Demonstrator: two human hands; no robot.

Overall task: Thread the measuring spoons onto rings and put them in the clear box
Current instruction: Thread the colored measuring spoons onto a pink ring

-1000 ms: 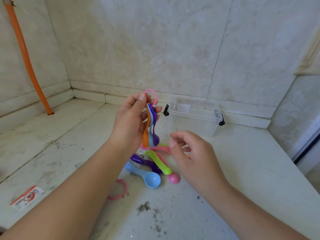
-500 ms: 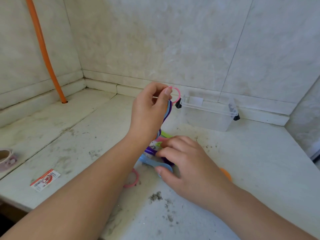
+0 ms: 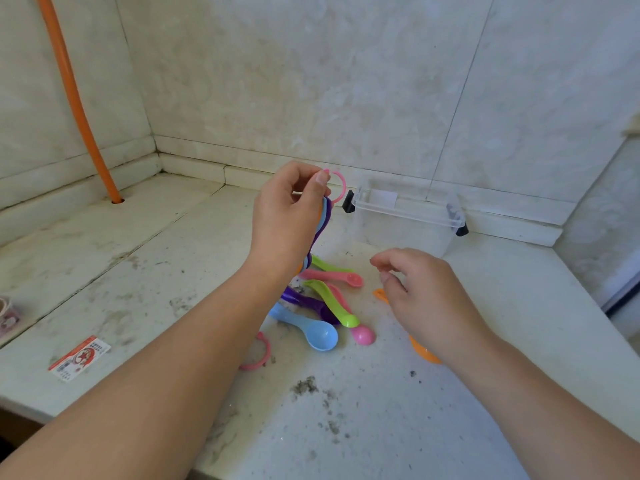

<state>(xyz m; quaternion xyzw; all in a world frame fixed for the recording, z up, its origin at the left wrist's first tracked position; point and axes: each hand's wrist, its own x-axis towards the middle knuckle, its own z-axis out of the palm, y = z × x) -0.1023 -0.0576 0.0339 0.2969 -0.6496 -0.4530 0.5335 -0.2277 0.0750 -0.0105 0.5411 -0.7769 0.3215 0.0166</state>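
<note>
Clear box (image 3: 405, 216) empty, lidless; left hand (image 3: 287, 216) pinches pink ring (image 3: 341, 187); right hand (image 3: 426, 299) slack.

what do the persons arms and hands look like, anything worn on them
Both forearms are bare, with no sleeves in view. The left hand and the right hand wear no gloves, and no rings, watch or bracelet show on the sides that face the camera. The left thumbnail is short and unpainted.

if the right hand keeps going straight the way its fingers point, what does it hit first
Probably the small pink spoon lying on the counter: the right hand hovers empty with its fingers aimed left toward the loose spoons. Its height above them is unclear, so it might pass over.
</note>
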